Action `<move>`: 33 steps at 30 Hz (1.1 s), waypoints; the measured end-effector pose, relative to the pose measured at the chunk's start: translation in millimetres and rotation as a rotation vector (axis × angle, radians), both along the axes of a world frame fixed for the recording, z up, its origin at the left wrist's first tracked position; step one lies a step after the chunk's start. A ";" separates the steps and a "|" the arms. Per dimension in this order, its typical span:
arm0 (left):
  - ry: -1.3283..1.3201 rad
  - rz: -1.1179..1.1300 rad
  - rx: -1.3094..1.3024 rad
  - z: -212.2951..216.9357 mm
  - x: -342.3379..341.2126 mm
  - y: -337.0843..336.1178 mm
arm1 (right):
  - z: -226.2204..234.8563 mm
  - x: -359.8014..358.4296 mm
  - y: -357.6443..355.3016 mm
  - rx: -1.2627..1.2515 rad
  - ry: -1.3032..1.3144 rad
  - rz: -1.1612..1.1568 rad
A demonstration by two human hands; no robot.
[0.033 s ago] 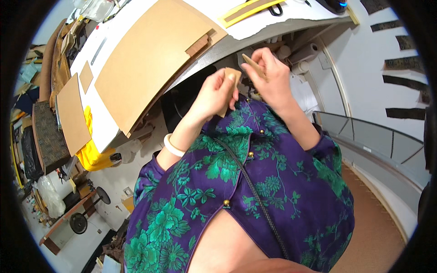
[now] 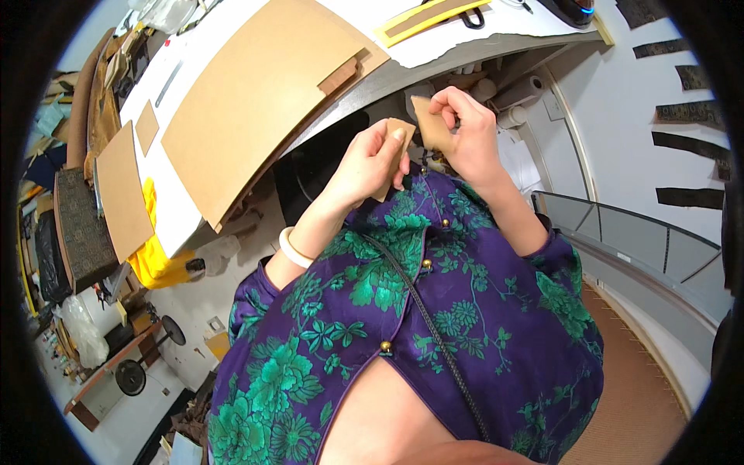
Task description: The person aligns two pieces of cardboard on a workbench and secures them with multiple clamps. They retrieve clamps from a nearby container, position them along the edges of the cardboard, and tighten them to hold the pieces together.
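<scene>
Hands both loaded, one tan stiff-looking piece each; card or leather, can't tell. Left hand (image 2: 372, 161): fingers closed, thumb pressed on the left-hand piece (image 2: 408, 135), which pokes out above and below the grip. Right hand (image 2: 471, 138): fingers pinched shut on one side of the right-hand piece (image 2: 430, 126), rest of it sticking out toward the left hand. Pieces are near each other, visible gap, held up in front of the torso, off the near edge of the tabletop (image 2: 166, 120).

Step in hand reads as handling the two pieces in mid-air, one per hand. Next move probably calls for a steady left grip and a light right pinch, edges kept clear of the fingers.

On the tabletop: large tan sheet (image 2: 256, 116) with a brown offcut (image 2: 339, 76) at its edge, small tan rectangle (image 2: 146, 128) to the left, yellow-edged strip (image 2: 430, 20) at the far side.
</scene>
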State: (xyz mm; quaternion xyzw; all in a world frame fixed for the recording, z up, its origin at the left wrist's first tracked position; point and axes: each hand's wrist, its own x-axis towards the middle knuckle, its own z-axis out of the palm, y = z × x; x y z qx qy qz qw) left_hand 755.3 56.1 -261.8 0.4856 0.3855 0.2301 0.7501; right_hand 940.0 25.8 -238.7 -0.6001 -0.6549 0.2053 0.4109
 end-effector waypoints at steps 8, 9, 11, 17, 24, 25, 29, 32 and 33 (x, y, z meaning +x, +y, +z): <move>-0.061 -0.024 0.022 13.1 -33.9 -15.4 | -18.1 -3.2 9.8 -0.110 0.532 -0.048; -0.007 -0.030 0.066 16.9 -47.5 -19.5 | -17.1 -4.3 10.2 -0.238 0.542 -0.025; 0.005 0.022 0.067 24.9 -77.1 -29.6 | -5.6 -19.6 11.0 -0.295 0.669 -0.008; 0.090 0.282 0.057 9.0 -169.6 -89.2 | -10.9 24.9 19.7 -0.344 0.864 0.063; -0.033 1.539 -0.609 -212.0 -343.5 -192.6 | 10.2 -42.6 59.0 -0.282 0.577 0.201; -0.193 1.676 -0.660 -250.5 -378.4 -212.7 | 11.6 -54.5 71.8 -0.331 0.615 0.248; -0.517 2.135 -0.388 -261.2 -462.6 -158.2 | 50.0 -3.1 101.2 -0.246 0.610 0.316; -0.521 2.165 -0.024 -200.7 -597.2 -126.3 | 75.4 -42.0 76.3 -0.257 0.597 0.282; -0.559 2.242 -0.071 -185.2 -605.6 -111.4 | 80.9 -33.9 75.6 -0.267 0.594 0.272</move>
